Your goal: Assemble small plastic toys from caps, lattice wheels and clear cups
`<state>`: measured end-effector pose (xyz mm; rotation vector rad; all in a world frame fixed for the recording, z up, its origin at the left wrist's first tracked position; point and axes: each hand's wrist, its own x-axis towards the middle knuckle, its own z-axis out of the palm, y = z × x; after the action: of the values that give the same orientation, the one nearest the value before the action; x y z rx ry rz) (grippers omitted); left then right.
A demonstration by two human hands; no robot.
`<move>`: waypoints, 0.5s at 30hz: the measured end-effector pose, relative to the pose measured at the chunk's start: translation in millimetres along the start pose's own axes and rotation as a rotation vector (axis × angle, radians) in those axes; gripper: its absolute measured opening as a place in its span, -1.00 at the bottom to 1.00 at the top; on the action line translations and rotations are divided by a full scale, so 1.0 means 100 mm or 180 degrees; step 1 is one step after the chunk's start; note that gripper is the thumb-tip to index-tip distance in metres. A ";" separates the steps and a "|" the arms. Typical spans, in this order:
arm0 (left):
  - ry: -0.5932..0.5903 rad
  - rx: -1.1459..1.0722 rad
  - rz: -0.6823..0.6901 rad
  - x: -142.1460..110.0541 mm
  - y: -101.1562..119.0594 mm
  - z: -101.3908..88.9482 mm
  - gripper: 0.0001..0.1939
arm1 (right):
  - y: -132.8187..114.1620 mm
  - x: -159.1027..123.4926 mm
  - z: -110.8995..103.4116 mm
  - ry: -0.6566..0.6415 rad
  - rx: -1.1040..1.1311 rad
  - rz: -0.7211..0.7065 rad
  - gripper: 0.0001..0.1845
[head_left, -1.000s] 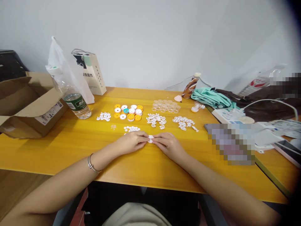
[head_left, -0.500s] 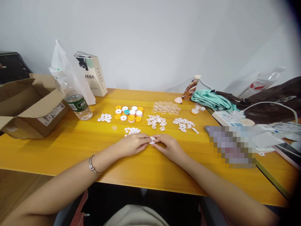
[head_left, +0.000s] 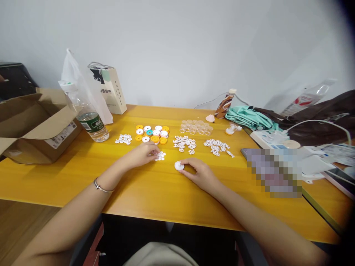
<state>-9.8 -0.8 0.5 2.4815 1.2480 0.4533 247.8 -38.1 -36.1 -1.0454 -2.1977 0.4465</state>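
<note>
My right hand [head_left: 200, 173] pinches the edge of a white round disc [head_left: 179, 166] between thumb and forefinger, just above the yellow table. My left hand [head_left: 144, 154] is over a pile of small white round pieces [head_left: 161, 156]. Its fingers are curled together, and whatever lies between the tips is too small to make out. Beyond that hand sits a group of orange, white and teal round parts [head_left: 155, 139]. Another cluster of small white pieces [head_left: 123, 139] lies to its left. Farther right are white openwork pieces [head_left: 183, 142] and a second such heap [head_left: 215, 145].
Clear round cups [head_left: 195, 126] stand at the back. On the left are a cardboard box [head_left: 41, 129], a water bottle [head_left: 93, 125] and a paper bag [head_left: 118, 90]. To the right lie a blurred-out device [head_left: 273, 173], a power strip [head_left: 267, 138] and a teal cloth bundle [head_left: 249, 118].
My left hand has let go of the white disc and moved left and away from me to the small white pieces. The right hand still holds the disc in nearly the same place.
</note>
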 end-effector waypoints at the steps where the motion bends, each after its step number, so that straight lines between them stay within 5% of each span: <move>1: -0.0010 -0.0018 -0.0003 0.01 0.01 0.02 -0.85 | 0.00 0.00 0.00 -0.0009 0.0010 0.0008 -0.82; 15: 0.0024 0.0001 0.0224 0.04 0.06 0.08 -0.85 | 0.00 0.01 0.00 -0.0023 0.0040 0.0020 -0.83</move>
<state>0.1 -2.7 -3.7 2.5326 1.1666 0.4803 247.3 -37.6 -36.0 -1.0459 -2.1959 0.4670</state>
